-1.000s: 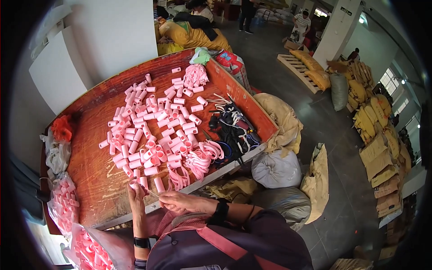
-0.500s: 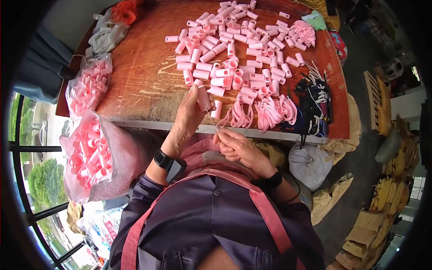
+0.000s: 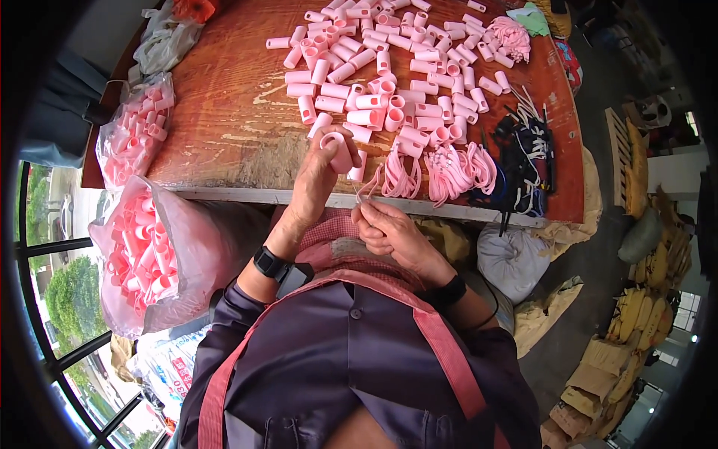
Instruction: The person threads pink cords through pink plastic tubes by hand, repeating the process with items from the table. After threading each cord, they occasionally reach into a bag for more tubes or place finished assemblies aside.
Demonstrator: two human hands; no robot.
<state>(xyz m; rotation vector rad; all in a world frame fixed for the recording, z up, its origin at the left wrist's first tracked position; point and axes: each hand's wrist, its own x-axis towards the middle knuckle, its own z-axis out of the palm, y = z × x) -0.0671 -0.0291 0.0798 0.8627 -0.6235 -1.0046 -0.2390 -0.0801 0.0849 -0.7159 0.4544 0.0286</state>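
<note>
We are seeing the pink tube (image 3: 343, 159) over the table's near edge, gripped in the left hand's (image 3: 314, 183) curled fingers. Since half a second ago it is tipping its round opening up toward us, so the work is now presenting its bore rather than its side. The right hand (image 3: 393, 233) is pinching a thin strand (image 3: 358, 194) just below; we cannot tell whether it is reaching the tube. Beyond, loose tubes (image 3: 364, 117) are lying on the wooden tabletop (image 3: 224, 120), near pink cord bundles (image 3: 446, 173).
</note>
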